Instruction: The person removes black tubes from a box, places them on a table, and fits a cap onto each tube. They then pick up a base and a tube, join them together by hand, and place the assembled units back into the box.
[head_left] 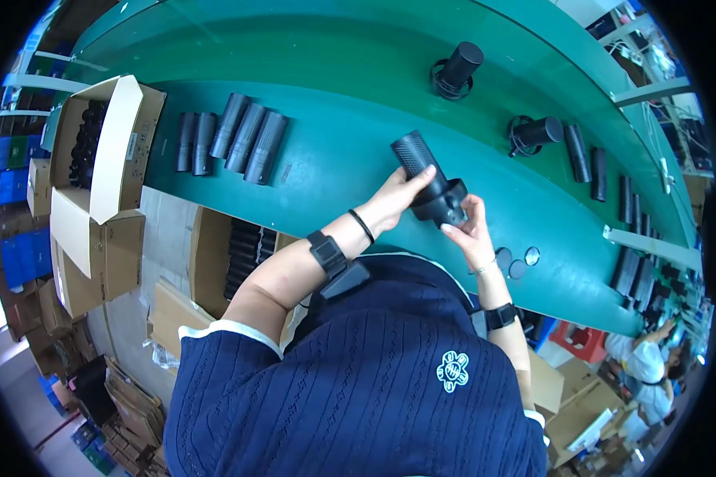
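Black cylinder (422, 171) with a wider base is up off the green belt (326, 171), near your belly, tilted. Your left hand (398, 197) is wrapped around its ribbed barrel; your right hand (471, 230) pinches the base end with fingertips. Risk: the right-hand hold looks light, so a twist could slip the base loose. Small round discs (517, 262) lie just beside your right wrist; a sweep could knock them. Row of dark tubes (235, 135) lies well apart, cardboard box (95, 151) beyond.

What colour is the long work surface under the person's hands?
Green: the long conveyor surface shows best in the head view.
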Demonstrator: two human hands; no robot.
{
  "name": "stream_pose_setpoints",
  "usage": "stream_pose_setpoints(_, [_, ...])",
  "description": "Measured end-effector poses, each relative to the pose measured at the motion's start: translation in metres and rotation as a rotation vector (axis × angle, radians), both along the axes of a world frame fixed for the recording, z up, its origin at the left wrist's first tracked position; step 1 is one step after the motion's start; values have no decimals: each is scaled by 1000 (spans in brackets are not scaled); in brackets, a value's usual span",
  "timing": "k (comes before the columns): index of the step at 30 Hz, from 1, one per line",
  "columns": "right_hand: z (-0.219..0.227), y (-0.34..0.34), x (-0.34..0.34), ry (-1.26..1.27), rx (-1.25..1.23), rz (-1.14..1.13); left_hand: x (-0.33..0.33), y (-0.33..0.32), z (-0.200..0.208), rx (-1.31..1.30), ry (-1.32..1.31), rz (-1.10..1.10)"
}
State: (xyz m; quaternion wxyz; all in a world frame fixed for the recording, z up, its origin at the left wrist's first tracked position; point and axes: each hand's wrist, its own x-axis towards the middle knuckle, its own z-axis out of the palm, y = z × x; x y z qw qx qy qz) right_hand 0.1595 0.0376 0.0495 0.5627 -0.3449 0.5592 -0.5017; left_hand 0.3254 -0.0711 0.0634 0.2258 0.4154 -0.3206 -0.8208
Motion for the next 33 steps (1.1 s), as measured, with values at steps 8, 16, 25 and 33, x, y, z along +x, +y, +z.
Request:
stream_pose_setpoints(8, [21,-28,11,715,-36,145,6,5,-46,128,-468,70])
stream_pose_setpoints(16, [19,-29,9,849,-154,183,-5,-10,-32,-531,-400,-83])
stream_pose_setpoints(25, [35,-33,12,1010,-189,330,-13,-45,-33,-86,-168,-304])
stream_pose_setpoints(33, [38,-39,13,1358,-304,648,-16,-58,-6,-93,-403,-490])
